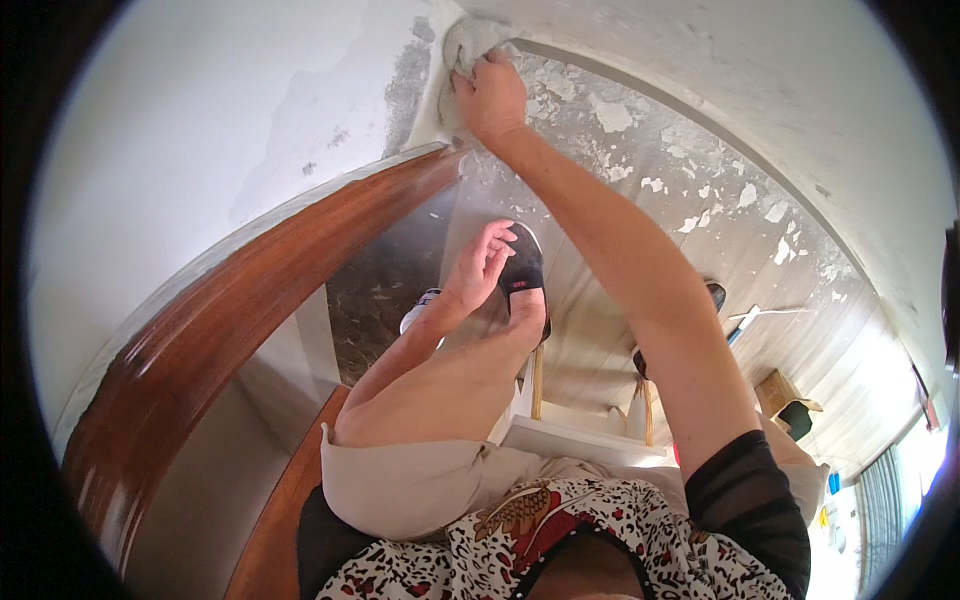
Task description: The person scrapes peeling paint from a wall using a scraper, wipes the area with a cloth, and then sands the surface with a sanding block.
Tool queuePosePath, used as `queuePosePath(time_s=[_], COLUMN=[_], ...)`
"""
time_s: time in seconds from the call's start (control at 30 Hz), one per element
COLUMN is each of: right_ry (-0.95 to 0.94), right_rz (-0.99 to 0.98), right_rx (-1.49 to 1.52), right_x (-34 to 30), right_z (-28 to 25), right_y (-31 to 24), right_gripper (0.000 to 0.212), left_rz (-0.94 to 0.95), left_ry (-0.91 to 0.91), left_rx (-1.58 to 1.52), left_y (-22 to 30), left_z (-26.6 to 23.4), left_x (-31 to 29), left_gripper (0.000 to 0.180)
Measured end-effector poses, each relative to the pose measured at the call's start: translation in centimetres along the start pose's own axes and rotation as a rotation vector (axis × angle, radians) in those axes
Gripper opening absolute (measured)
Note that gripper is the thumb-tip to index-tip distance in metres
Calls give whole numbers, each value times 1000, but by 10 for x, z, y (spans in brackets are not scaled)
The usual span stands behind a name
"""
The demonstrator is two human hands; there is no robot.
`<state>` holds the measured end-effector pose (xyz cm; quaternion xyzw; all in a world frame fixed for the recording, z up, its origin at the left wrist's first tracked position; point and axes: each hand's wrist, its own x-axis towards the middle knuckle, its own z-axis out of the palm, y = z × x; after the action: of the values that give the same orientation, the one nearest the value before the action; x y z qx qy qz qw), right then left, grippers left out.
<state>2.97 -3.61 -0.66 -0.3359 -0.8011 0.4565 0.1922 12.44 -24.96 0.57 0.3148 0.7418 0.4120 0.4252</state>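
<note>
My right hand presses a crumpled whitish-grey rag into the corner, at the foot of the white wall. The fingers are closed on the cloth and partly hidden by it. Grey, worn patches mark the wall just left of the rag. Lower down, my left hand hangs in front of my bent leg, near the black shoe. Its fingers are loosely bent and apart, with nothing in them.
White paint flakes litter the plank floor. A glossy brown wooden trim runs along the left wall. Beneath me is a white stool with wooden legs. At the right are a white-and-blue tool and a cardboard box.
</note>
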Motion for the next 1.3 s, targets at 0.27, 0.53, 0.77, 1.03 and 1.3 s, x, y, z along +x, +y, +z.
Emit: queuePosePath(time_s=[0.27,0.53,0.77,1.03,1.3], right_ry=[-510,-239,-49,-295,-152], right_rz=[-270,-102,20,-263,-667], right_rx=[-171,-16,-181,-303,-732], right_x=[-98,-77,-26,-57,39], right_z=[-36,-81,-5,-67,-71], right_y=[5,3,-9,-36,-35], right_gripper=[19,33,30,30,37], left_rz=[-8,-54,-11,-54,-56], left_ry=[18,-18,38,30,5], left_rx=[19,87,-8,20,-32], left_y=[-5,2,9,-2,3], left_z=[2,0,1,-10,3], left_x=[-4,-12,11,-10,-3], left_gripper=[27,25,30,29,24])
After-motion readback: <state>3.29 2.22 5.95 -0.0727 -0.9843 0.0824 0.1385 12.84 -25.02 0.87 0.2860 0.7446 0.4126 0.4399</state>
